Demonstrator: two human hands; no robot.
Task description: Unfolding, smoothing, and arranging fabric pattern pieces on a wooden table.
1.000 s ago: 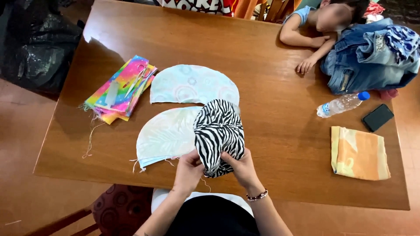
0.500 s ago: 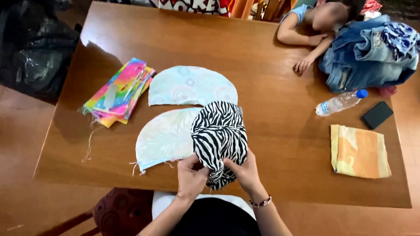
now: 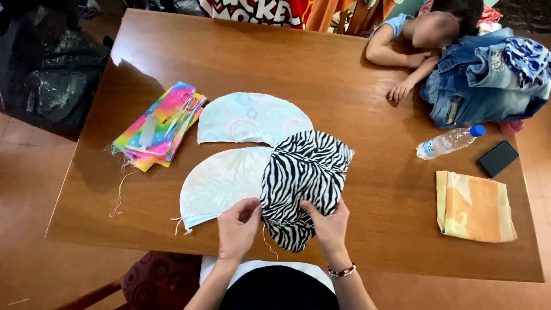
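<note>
Both hands work at the near edge of the wooden table (image 3: pixel 356 74); the left hand (image 3: pixel 238 227) pinches the lower left edge of the zebra-striped cloth (image 3: pixel 304 178), fingers closed on the fabric where it overlaps a pale half-round piece (image 3: pixel 221 183); the right hand (image 3: pixel 330 224) grasps the same cloth on its lower right side, thumb on top, with a beaded bracelet (image 3: pixel 342 270) at the wrist. The zebra-striped cloth lies bunched on the table just in front of the person, its lower tip hanging toward the table edge, its upper part touching a second half-round piece (image 3: pixel 249 117) in light blue with faint circles; a loose thread trails from the cloth between the 2 hands.

To the left sits a stack of rainbow-coloured fabric (image 3: pixel 158 126) with a pair of scissors (image 3: pixel 182 109) lying on top; frayed threads dangle from it. To the right, well apart from the hands, lie a folded orange and yellow cloth (image 3: pixel 473 206), a black phone (image 3: pixel 497 158) and a plastic water bottle (image 3: pixel 450 142) on its side with a blue cap. At the far right corner another person (image 3: pixel 413 46) leans on the table beside a heap of denim clothing (image 3: pixel 488 80).
</note>
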